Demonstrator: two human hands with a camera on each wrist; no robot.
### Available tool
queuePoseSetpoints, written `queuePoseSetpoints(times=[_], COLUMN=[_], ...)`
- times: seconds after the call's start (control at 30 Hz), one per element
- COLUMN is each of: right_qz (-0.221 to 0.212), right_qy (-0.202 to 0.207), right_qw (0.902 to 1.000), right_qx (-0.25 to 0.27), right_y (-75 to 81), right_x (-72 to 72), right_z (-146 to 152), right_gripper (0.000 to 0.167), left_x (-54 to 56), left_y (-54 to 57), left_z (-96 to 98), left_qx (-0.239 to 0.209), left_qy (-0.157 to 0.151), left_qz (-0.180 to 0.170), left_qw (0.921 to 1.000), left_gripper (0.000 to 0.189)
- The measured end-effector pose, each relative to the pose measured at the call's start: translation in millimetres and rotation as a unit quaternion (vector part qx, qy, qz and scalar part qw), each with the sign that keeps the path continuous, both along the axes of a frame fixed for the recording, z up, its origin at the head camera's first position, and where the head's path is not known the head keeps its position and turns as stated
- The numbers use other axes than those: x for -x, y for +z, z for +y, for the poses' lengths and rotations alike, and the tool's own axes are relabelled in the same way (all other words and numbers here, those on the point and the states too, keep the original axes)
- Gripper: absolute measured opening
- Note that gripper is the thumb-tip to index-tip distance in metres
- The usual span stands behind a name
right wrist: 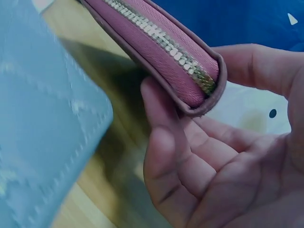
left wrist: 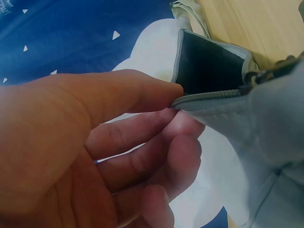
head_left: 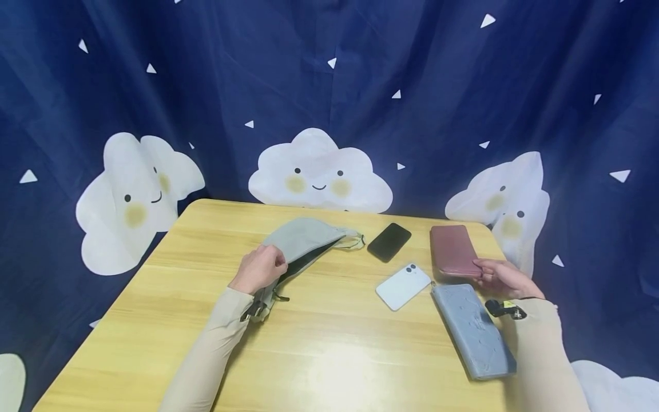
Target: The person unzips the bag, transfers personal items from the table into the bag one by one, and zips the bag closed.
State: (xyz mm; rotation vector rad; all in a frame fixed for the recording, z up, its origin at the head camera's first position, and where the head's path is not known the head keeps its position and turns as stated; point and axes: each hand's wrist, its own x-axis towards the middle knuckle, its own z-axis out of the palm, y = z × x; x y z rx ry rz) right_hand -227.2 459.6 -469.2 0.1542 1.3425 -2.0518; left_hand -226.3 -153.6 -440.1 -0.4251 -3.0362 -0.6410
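Observation:
My left hand (head_left: 259, 268) pinches the zipped edge of a light grey waist bag (head_left: 302, 236) between thumb and fingers. In the left wrist view the mouth of the bag (left wrist: 266, 123) gapes, showing a dark lining (left wrist: 209, 64). At the table's right side, my right hand (head_left: 507, 278) grips the near corner of a wine-red zip wallet (head_left: 453, 249). Seen by the right wrist camera, the thumb lies on one face of the wallet (right wrist: 156, 52) and the fingers on the other, its gold zip closed.
A grey-blue quilted wallet (head_left: 476, 332) lies just in front of the red one, close to my right forearm. Between bag and wallets are a white phone (head_left: 403, 288) and a black phone (head_left: 389, 242). Behind the wooden table (head_left: 319, 355) hangs a dark blue cloud-patterned curtain (head_left: 309, 86).

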Motion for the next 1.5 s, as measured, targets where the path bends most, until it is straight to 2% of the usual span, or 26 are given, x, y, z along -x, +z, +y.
queuePoseSetpoints(times=[0.17, 0.37, 0.5, 0.77, 0.9, 1.2, 1.5], right_qz=[0.013, 0.011, 0.037, 0.066, 0.078, 0.12, 0.137], right_qy=[-0.028, -0.057, -0.062, -0.097, -0.107, -0.089, -0.073], right_qw=[0.9995, 0.9983, 0.9974, 0.9922, 0.9901, 0.9887, 0.9879], right_qx=[-0.003, 0.009, 0.009, -0.042, -0.045, 0.013, 0.0], right_y=[9.8, 13.4, 13.9, 24.0, 30.7, 36.8, 35.9], right_x=[-8.4, -14.1, -16.9, -23.8, -27.2, -32.8, -37.6], right_z=[-11.4, -17.5, -20.3, -34.9, -45.6, -69.1, -87.0], right_gripper=[0.038, 0.036, 0.037, 0.031, 0.028, 0.032, 0.032], left_x=[0.2, 1.8, 2.3, 1.1, 0.9, -0.2, -0.2], left_y=[0.2, -0.6, -1.1, -1.0, -1.3, -2.5, -3.5], left_z=[0.1, 0.1, 0.2, -0.3, -0.3, 0.3, 0.8], left_qx=[0.0, 0.0, -0.001, 0.001, 0.003, 0.0, 0.0], left_qy=[0.0, -0.001, -0.003, -0.004, -0.004, -0.001, -0.002], left_qz=[0.001, 0.006, 0.006, 0.014, 0.016, 0.014, 0.017], left_qw=[1.0, 1.0, 1.0, 0.9999, 0.9999, 0.9999, 0.9999], left_gripper=[0.013, 0.012, 0.012, 0.011, 0.011, 0.011, 0.012])
